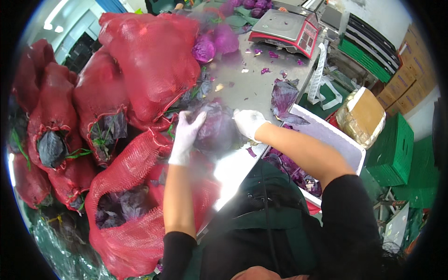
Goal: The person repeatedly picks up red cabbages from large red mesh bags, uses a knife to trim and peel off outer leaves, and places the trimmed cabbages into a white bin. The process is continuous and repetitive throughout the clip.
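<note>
A red cabbage (215, 128) with dusky outer leaves rests on the steel table (254, 93), between my two white-gloved hands. My left hand (188, 132) holds its left side, thumb against the leaves. On the opposite side, my right hand (250, 124) is closed at the cabbage's edge; its fingertips are partly hidden. The cabbage looks hazy, so the exact grip is hard to see. Loose dark purple leaves (283, 99) lie right of my right hand, at the table's edge. Peeled bright purple cabbages (204, 48) sit farther back.
Filled red mesh sacks (151, 65) are stacked on the left, and an opened sack (123, 238) of cabbages stands near my left forearm. A red-sided scale (282, 28) is at the back. Beside me, a white bin (347, 144) holds leaf scraps. Green crates (389, 149) stand farther right.
</note>
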`<state>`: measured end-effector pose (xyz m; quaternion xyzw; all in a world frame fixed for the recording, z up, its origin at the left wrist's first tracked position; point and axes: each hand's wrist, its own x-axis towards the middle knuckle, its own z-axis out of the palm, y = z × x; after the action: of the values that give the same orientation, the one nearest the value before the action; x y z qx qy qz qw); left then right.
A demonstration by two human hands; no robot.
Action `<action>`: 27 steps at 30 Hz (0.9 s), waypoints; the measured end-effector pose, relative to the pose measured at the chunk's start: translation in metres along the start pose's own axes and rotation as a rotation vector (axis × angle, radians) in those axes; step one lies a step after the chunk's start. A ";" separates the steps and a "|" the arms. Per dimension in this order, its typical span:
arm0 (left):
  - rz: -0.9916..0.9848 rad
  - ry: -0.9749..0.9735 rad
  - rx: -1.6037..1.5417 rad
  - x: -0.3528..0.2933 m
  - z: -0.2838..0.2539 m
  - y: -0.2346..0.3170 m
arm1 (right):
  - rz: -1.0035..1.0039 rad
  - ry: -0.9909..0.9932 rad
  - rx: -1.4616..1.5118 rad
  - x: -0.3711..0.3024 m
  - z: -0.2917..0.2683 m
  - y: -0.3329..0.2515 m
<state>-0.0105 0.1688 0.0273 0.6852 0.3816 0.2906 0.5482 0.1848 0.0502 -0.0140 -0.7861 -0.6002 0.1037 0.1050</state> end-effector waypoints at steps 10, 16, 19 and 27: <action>0.631 0.124 0.317 -0.108 0.016 -0.027 | 0.282 -0.306 1.220 -0.062 0.026 0.023; 0.762 0.057 0.436 -0.118 0.026 -0.022 | 0.254 -0.126 1.210 -0.073 0.002 0.013; 0.777 -0.061 0.595 -0.111 0.040 0.003 | 0.331 0.031 1.101 -0.099 -0.003 0.034; 0.763 -0.205 0.680 -0.081 0.048 0.037 | 0.610 0.371 1.012 -0.089 0.028 0.114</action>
<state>-0.0077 0.0709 0.0536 0.9399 0.1219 0.2604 0.1842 0.2593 -0.0636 -0.0703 -0.7800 -0.1967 0.2626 0.5330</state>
